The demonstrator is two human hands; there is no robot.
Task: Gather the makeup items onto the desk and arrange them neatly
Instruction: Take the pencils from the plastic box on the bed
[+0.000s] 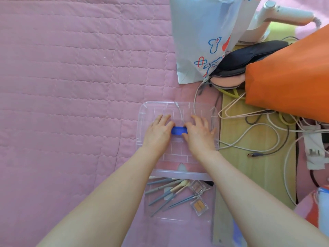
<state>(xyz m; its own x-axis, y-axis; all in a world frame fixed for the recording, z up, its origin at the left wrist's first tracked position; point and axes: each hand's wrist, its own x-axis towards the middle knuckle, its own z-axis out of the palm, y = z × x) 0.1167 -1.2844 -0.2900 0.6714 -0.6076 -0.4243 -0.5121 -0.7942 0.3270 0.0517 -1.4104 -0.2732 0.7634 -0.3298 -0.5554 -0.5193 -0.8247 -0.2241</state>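
Observation:
A clear plastic storage box (212, 202) lies on the pink quilt with its clear lid (142, 122) swung up and away from me. Inside the box lie several grey and beige makeup brushes (167, 196) and two small eyeshadow palettes (197, 187) (199, 206). My left hand (157, 133) and my right hand (200, 135) rest on the lid with fingers spread. Both thumbs touch the ends of the blue handle (179, 130) in the lid's middle. My forearms cover part of the box.
The pink quilt (71, 86) fills the left. To the right are a white printed plastic bag (199, 41), an orange bag (288, 77), a dark pouch (249, 56), a hair dryer (284, 13), wire hangers (236, 111), tangled cables (267, 136) and a power strip (313, 145) on a wooden board (236, 166).

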